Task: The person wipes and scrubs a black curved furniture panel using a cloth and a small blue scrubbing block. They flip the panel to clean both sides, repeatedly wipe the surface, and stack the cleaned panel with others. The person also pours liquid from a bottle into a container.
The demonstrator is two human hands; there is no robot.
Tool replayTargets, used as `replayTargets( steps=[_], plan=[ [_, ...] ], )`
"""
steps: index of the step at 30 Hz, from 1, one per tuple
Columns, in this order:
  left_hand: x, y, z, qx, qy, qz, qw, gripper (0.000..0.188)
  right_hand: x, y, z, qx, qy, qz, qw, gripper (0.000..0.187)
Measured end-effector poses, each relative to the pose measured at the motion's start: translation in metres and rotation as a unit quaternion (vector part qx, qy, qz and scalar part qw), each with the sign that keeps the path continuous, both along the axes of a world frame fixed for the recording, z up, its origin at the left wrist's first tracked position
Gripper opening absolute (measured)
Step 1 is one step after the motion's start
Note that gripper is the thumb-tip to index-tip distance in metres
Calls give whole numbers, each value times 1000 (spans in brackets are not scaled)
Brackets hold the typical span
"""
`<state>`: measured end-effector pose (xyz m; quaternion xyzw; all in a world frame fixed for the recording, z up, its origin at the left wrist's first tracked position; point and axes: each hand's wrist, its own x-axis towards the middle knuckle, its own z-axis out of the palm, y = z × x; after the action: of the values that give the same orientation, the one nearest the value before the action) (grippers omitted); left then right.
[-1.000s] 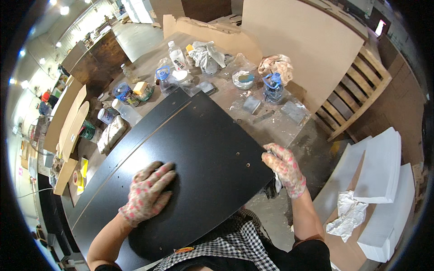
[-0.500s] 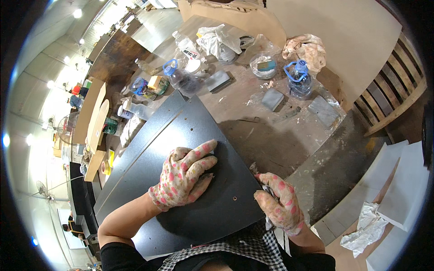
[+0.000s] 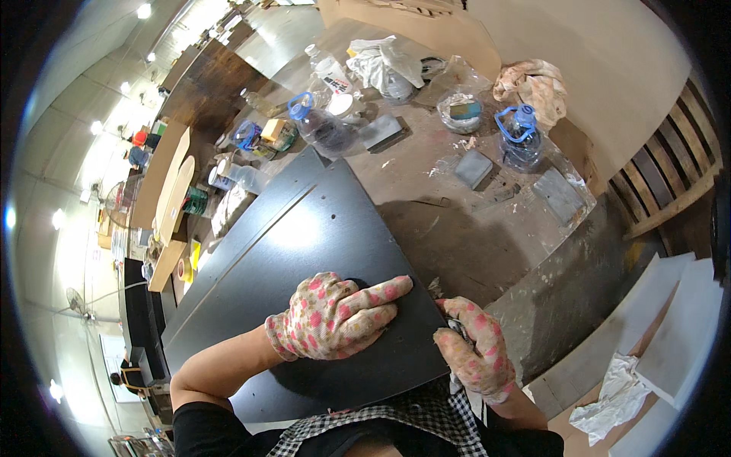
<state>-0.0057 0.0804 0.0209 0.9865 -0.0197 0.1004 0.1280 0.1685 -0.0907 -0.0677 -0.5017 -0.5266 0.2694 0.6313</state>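
A dark grey flat panel (image 3: pixel 289 251) lies before me, tapering toward the far end, over another dark panel (image 3: pixel 251 228) at its left. My left hand (image 3: pixel 335 316), in a white glove with pink dots, rests on the top panel. Its index finger stretches toward the right edge, the other fingers bend loosely, and nothing shows in it. At that edge, near me, my right hand (image 3: pixel 478 350), gloved alike, is closed on a crumpled grey-white rag (image 3: pixel 457 329). The rag is mostly hidden by the fingers.
Blue-handled plastic bottles (image 3: pixel 327 129), grey blocks (image 3: pixel 474 169), a round tub (image 3: pixel 462 114) and a crumpled cloth (image 3: pixel 531 87) stand or lie across the stained worktable (image 3: pixel 426 221). White boards (image 3: pixel 678 327) lean at the lower right. A wooden slatted rack (image 3: pixel 670 160) stands at the right.
My left hand has slid right and nearer over the panel, its index finger now by the right edge. The right hand stays at the edge. The view has shifted slightly.
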Motion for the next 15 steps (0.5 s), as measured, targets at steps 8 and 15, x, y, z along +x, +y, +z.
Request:
replayTargets(
  steps=[8,15],
  plan=[
    [-72,-17,6,16,54,179,982,52,-7,-10,-6,-108,76,-78,988,35],
    [-241,-38,5,41,106,441,890,59,2,-14,-22,-202,136,-129,961,54]
  ],
)
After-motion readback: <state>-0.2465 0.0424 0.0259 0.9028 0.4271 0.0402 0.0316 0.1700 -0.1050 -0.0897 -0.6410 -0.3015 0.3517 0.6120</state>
